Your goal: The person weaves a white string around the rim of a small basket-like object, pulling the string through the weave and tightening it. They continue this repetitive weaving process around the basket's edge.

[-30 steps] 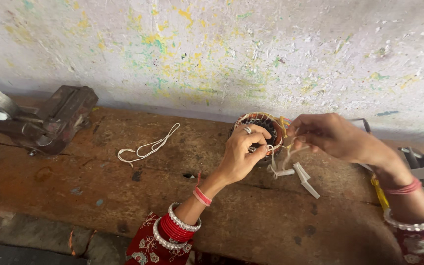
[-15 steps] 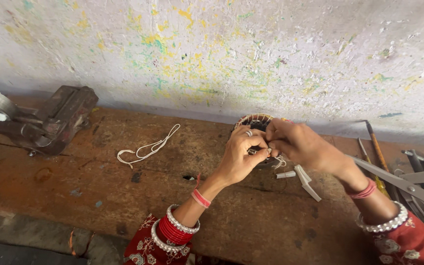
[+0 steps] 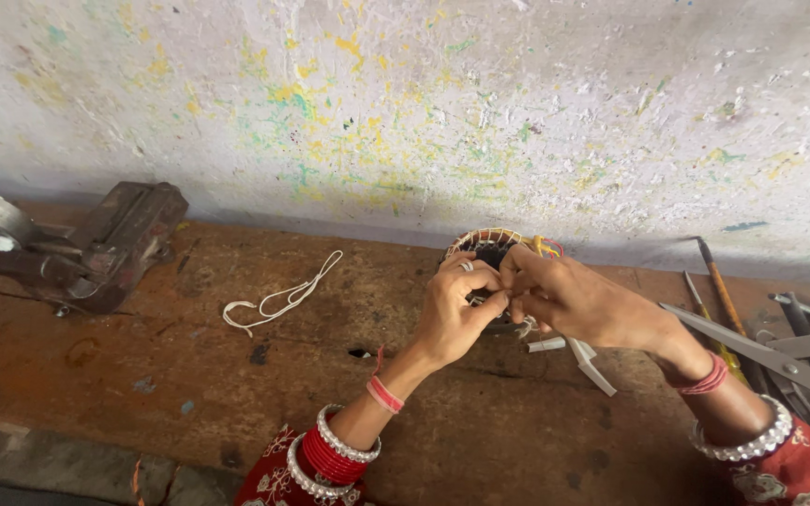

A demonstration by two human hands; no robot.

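A round wound coil part with copper wire and coloured leads stands on the wooden bench against the wall. My left hand and my right hand meet right in front of it, fingertips pinched together on a thin white cord at the coil. Both wrists wear bangles and red thread. The hands hide the lower half of the coil. Short white sleeve pieces lie just below my right hand.
A rusty bench vise sits at the far left. A looped white cord lies left of the coil. Scissors, pliers and other hand tools lie at the right. A paint-speckled wall runs behind the bench.
My right hand has moved left from beside the coil and joined my left hand at it. The left hand has stayed in place.
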